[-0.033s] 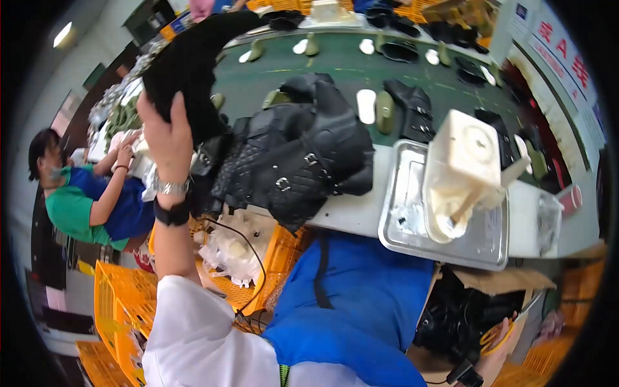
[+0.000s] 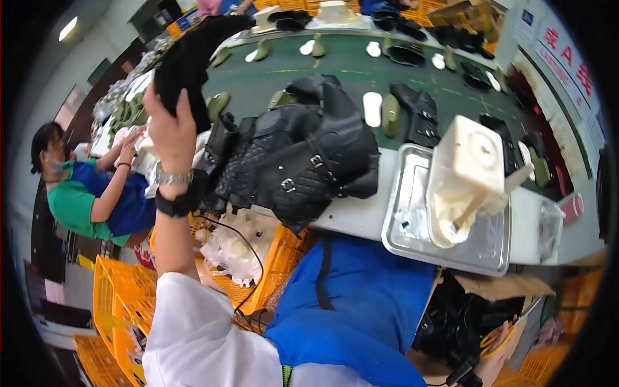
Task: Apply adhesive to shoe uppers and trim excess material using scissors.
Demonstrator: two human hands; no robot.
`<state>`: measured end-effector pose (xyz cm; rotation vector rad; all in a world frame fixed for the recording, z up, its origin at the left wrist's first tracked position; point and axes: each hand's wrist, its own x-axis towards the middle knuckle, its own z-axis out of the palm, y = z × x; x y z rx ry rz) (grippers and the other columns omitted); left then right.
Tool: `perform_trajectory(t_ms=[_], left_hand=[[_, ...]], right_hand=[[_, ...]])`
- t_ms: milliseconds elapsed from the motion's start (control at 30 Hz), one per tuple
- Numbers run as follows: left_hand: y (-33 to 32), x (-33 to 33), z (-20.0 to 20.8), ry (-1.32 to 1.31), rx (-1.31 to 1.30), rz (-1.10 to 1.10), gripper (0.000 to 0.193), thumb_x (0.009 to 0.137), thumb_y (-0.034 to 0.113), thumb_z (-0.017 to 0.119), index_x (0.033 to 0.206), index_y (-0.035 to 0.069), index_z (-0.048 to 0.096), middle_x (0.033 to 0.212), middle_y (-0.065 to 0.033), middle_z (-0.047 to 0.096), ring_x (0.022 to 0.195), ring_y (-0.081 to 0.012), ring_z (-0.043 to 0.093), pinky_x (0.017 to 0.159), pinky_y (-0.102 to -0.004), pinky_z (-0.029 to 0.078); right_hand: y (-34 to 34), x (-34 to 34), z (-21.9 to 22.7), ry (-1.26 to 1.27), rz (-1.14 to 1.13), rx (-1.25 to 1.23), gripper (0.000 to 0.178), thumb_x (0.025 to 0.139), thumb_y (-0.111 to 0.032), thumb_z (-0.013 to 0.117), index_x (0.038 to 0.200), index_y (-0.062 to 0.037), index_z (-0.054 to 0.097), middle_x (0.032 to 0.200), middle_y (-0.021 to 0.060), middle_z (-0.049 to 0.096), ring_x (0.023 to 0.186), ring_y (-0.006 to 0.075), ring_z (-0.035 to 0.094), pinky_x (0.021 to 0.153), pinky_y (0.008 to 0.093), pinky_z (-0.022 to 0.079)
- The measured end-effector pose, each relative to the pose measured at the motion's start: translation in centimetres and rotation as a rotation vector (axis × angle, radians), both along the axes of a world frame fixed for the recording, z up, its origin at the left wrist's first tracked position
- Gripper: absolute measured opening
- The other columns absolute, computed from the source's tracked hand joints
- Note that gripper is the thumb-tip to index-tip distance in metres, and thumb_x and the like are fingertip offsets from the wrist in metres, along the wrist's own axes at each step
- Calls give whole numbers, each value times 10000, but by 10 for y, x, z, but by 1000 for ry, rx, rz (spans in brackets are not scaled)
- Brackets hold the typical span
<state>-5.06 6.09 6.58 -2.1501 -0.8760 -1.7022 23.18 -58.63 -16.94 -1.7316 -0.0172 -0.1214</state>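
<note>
My left hand (image 2: 171, 132) is raised at the left, its fingers closed around a black boot upper (image 2: 184, 68) that bends over toward the top. Beneath and beside it lies a pile of black boot uppers (image 2: 296, 151) with quilted panels and buckled straps, on the white table edge (image 2: 354, 213). Low at the right, my right hand (image 2: 493, 364) is closed on the orange-handled scissors (image 2: 496, 340); their blades do not show. It is beside a cardboard box (image 2: 500, 284) with more black uppers (image 2: 461, 316) inside.
A metal tray (image 2: 400, 238) carries a cream glue container (image 2: 467, 155) with a brush. Beyond it, a green conveyor (image 2: 329, 64) bears insoles, olive lasts and uppers. Orange crates (image 2: 277, 274) and a dangling cable stand close at my left. A co-worker (image 2: 84, 193) works farther left.
The black upper in my left hand has swung slightly and now looks narrower, uncovering more of the conveyor. The whole view has shifted a little. My right hand keeps its place.
</note>
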Motion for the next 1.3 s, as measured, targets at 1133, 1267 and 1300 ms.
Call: perform_trajectory(t_ms=[1133,1267,1300], left_hand=[[-160,77,-102,818,-383,-841,436,707,2,591,1134,-22,506,1121,-157,543,1152,-337,457,1034,-482,245],[-206,101,-126,870,-454,-1052,391,684,7,633,1066,2,547,1073,-149,568,1103,-337,500,1025,-500,270],[-212,106,-131,870,-469,-1096,429,669,52,689,1074,8,555,1041,-124,592,1085,-333,511,1014,-509,255]], right_hand=[[68,194,24,-190,-50,-1334,254,772,-243,555,1001,-148,611,874,139,643,843,320,614,717,423,486],[59,226,20,0,221,-1366,341,806,-255,522,1075,-46,537,1021,195,601,978,355,557,824,411,454],[54,229,19,47,299,-1331,559,753,-257,599,1239,-27,450,1092,233,570,1012,362,546,861,379,440]])
